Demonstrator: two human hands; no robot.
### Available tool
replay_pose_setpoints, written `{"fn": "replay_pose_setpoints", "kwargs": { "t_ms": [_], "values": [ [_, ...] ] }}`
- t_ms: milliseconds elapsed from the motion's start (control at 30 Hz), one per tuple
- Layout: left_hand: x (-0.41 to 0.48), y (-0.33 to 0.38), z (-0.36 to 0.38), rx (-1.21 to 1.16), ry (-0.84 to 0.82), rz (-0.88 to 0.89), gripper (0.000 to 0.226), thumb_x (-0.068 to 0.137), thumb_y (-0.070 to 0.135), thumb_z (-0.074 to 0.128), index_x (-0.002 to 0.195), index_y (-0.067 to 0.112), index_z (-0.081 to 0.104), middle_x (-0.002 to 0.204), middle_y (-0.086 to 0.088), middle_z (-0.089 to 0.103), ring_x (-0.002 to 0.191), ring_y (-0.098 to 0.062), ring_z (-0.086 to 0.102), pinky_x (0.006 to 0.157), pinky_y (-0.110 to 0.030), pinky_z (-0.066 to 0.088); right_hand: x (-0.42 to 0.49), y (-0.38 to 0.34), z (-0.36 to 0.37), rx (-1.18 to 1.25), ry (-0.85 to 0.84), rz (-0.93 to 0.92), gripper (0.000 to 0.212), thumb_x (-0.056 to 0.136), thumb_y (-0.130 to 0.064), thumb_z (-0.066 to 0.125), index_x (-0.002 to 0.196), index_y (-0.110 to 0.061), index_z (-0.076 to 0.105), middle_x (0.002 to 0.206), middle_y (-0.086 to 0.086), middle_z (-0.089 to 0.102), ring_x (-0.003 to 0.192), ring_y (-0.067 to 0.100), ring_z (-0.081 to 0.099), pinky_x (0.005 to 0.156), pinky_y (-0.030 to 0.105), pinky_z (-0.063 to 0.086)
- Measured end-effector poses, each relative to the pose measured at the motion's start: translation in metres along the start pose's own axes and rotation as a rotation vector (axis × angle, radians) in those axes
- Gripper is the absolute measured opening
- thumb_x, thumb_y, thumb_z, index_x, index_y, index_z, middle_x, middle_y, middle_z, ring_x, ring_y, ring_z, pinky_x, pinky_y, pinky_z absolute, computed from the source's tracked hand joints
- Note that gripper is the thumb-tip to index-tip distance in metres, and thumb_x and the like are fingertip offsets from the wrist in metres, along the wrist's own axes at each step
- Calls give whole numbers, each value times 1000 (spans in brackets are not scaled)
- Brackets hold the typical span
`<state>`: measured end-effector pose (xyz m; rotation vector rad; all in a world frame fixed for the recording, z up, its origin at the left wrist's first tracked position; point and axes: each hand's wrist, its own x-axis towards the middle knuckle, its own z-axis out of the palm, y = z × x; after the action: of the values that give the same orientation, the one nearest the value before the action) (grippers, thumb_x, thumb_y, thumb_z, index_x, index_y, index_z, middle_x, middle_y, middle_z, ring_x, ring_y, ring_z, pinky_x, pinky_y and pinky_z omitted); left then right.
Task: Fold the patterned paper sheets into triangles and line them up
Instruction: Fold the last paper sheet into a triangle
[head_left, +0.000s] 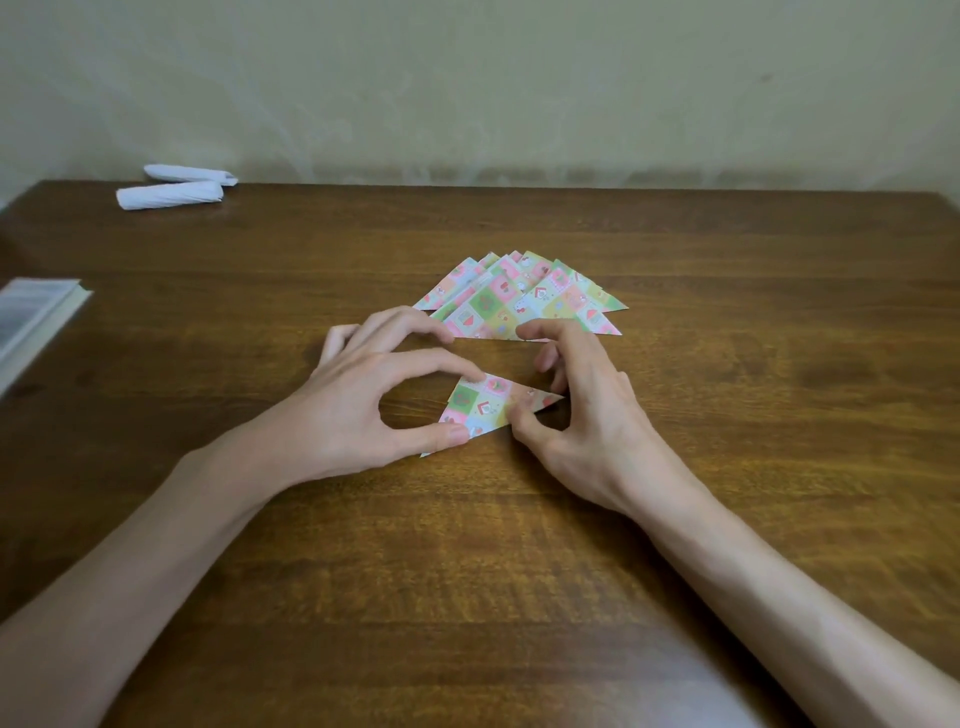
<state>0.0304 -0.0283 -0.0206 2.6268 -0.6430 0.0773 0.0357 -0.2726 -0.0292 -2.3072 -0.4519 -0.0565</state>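
Head view: a small folded triangle of pastel patchwork-patterned paper (491, 408) lies at the centre of the brown wooden table (467, 571). The left hand (374, 395) pinches its nine o'clock end between thumb and forefinger; the right hand (582, 415) grasps its three o'clock tip, thumb pressed on top. At twelve o'clock, just beyond, a fanned pile of matching patterned triangles (524, 301). At ten o'clock, two white paper rolls (171, 189).

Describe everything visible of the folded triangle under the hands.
The folded triangle is thin paper printed with pastel pink, green and yellow squares bearing pictures. It lies flat on the wooden table, nearer than the pile of triangles, sharp tip pointing right. The left hand's thumb and forefinger tips and the right hand's thumb press on it.
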Motion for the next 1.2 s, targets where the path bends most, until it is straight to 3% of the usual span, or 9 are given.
{"fn": "replay_pose_setpoints", "kwargs": {
  "t_ms": [133,300,400,567,833,1000,1200],
  "values": [
    [-1,1,0,33,7,65,40,87,72,55,123,60,65,142,27,45,148,-5,28,111,-37,21,0,1,0,-13,-9,-1,54,91,-25,69,137,-36,43,107,-14,44,97,8,49,91,33,33],
    [0,0,1,57,-35,117,41,93,68,51,131,56,63,139,33,48,142,1,36,110,-31,23,1,2,-1,15,30,-3,54,87,-22,67,134,-34,44,103,-16,46,89,8,54,95,42,46],
    [0,-1,0,88,-45,114,39,96,65,54,133,53,62,140,33,48,142,2,35,111,-33,25,1,3,-5,-53,42,-13,56,88,-22,69,135,-35,44,104,-16,47,94,8,50,96,41,42],
    [-3,6,-1,151,-101,136,41,103,59,44,144,61,45,142,29,42,142,-1,31,110,-32,24,0,6,-9,-120,38,-1,53,89,-32,72,134,-40,44,105,-17,49,103,10,47,94,38,36],
    [-5,11,-3,176,-145,138,40,106,54,37,144,68,38,144,26,35,142,-3,27,112,-35,25,2,14,-17,45,2,21,53,87,-16,72,126,-39,47,103,-15,56,101,13,54,101,50,44],
    [-6,11,-3,176,-134,152,38,109,55,34,144,67,39,145,25,36,142,-3,27,112,-33,23,5,15,-24,151,-14,55,53,85,2,66,124,-31,52,104,-7,60,99,16,57,99,43,48],
    [-8,11,-5,226,-115,196,40,105,56,34,143,64,44,148,18,43,140,-6,36,109,-35,30,11,14,-25,172,-26,95,53,83,5,67,120,-31,54,103,-5,62,96,16,58,94,36,51]
  ]
}}
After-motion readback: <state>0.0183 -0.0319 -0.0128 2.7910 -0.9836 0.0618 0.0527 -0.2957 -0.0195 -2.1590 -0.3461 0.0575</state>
